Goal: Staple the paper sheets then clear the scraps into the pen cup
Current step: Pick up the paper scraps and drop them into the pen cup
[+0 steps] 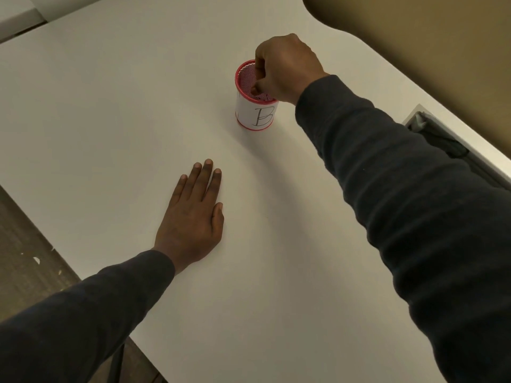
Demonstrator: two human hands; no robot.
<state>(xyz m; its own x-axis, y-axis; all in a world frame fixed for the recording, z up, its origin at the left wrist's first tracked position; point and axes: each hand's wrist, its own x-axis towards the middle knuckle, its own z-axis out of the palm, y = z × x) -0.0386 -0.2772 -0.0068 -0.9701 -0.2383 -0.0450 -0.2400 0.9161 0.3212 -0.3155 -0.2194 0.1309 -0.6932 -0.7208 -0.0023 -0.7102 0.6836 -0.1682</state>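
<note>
A red mesh pen cup (pixel 255 111) wrapped in a white label marked "B" stands upright on the white table (pixel 138 106), toward the far right. My right hand (pixel 284 67) hovers over the cup's mouth with fingertips pinched together and dipping inside the rim; whether anything is between them is hidden. My left hand (pixel 193 217) lies flat on the table, palm down, fingers together, nearer to me and left of the cup. No paper sheets, stapler or scraps show in view.
The table's edge runs diagonally at the lower left, with dark floor (pixel 25 244) beyond it. A grey cable slot (pixel 442 139) with dark cords sits at the right edge. A tan wall (pixel 414 37) rises behind the table's curved far corner.
</note>
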